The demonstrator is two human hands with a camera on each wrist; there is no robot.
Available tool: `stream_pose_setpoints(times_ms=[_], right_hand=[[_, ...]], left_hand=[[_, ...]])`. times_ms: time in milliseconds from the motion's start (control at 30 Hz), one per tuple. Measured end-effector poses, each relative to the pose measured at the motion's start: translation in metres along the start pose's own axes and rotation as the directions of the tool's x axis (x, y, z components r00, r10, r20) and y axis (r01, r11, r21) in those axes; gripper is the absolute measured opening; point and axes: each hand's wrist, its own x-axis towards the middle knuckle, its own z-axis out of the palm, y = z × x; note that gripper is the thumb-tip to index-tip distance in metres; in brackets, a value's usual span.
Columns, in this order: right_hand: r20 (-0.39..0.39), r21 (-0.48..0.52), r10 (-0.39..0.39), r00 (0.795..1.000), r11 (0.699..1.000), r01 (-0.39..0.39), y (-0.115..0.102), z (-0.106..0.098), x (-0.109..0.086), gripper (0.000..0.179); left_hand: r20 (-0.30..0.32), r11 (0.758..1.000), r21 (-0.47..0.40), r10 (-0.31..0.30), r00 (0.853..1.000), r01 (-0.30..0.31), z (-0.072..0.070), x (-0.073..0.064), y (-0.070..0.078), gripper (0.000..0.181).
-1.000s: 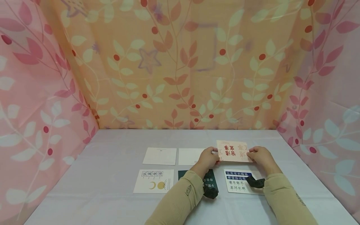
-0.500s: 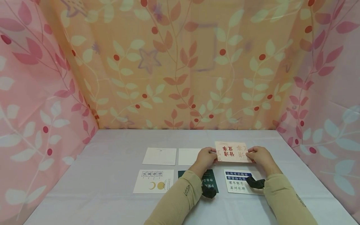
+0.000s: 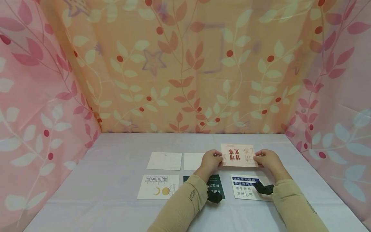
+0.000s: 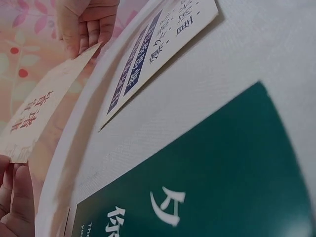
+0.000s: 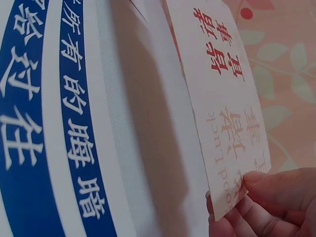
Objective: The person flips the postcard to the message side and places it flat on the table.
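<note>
Over the far side of the counter, the left hand and right hand pinch a cream card by its 2 short ends, presumably for steadiness.

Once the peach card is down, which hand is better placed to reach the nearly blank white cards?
Probably the left hand: it pinches the left edge of the peach card, close to the nearer white card. The right hand pinches the opposite edge, farther away.

Pink side panels flank the white tablecloth, an orange leafy backdrop behind.
</note>
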Motion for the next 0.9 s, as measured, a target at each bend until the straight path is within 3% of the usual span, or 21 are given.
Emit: stream_pose_setpoints(times_ms=[267, 600, 900], right_hand=[[0.008, 0.045, -0.021, 1.000, 0.999, 0.020, -0.0021, -0.0013, -0.0019, 0.023], [-0.027, 0.054, -0.047, 0.999, 0.997, 0.049, -0.0012, -0.0014, -0.0013, 0.020], [-0.035, 0.085, -0.069, 0.997, 0.994, 0.071, -0.0009, -0.0063, -0.0046, 0.019]], left_hand=[[-0.007, 1.000, 0.006, 0.017, 1.000, -0.017, -0.0064, -0.0030, 0.0027, 0.007], [-0.005, 0.999, -0.033, -0.015, 1.000, 0.015, -0.0073, -0.0041, 0.0049, 0.007], [-0.003, 1.000, 0.000, 0.015, 1.000, -0.015, -0.0084, -0.0032, 0.0036, 0.008]])
